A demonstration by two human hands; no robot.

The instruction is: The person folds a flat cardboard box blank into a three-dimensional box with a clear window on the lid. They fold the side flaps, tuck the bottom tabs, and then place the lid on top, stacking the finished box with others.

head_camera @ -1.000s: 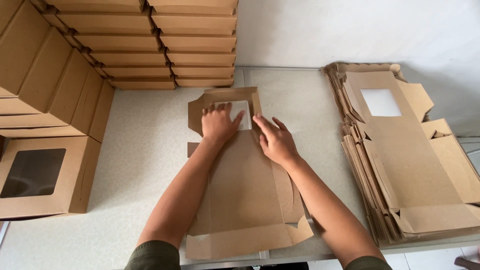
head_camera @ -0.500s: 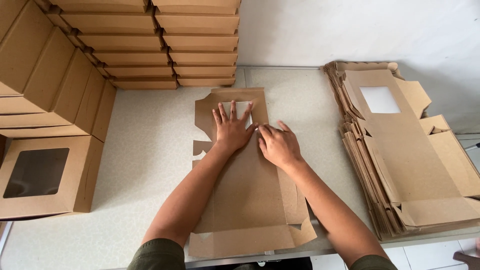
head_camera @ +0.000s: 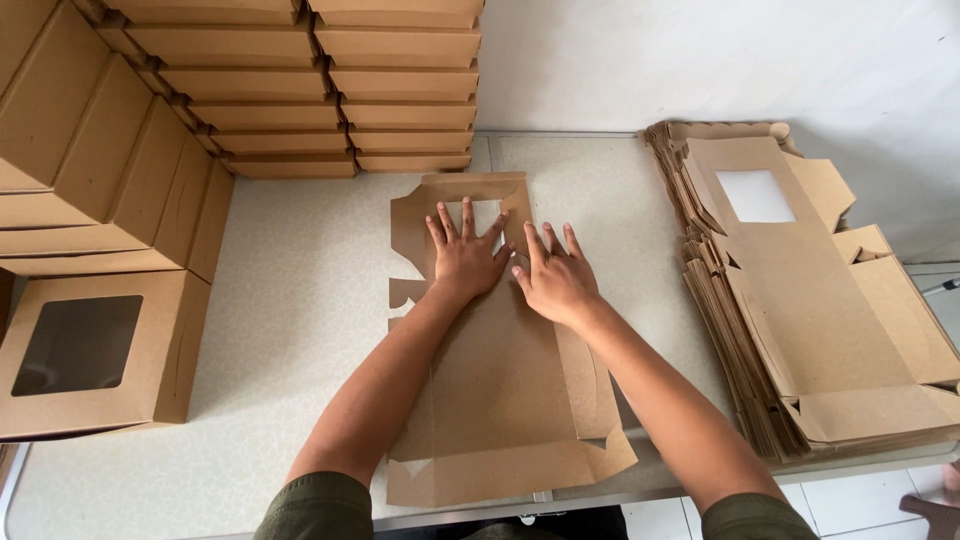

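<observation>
Cardboard box blank (head_camera: 500, 390) lies flat on the speckled table (head_camera: 300, 330), centre, long axis running away from the person. A second ago its window panel stood partly lifted at the far end; now that panel is folded down flat and both hands have slid forward onto it, so the crease looks pressed in. Left hand (head_camera: 464, 256) is spread wide, palm down, over the window cutout. Right hand (head_camera: 556, 278) is flat beside it, fingers extended, touching the left. Blank is brown kraft, side flaps out, bottom flap overhanging the near table edge. Flat blank stack (head_camera: 800, 300) sits right; assembled boxes (head_camera: 250, 90) behind and left.
</observation>
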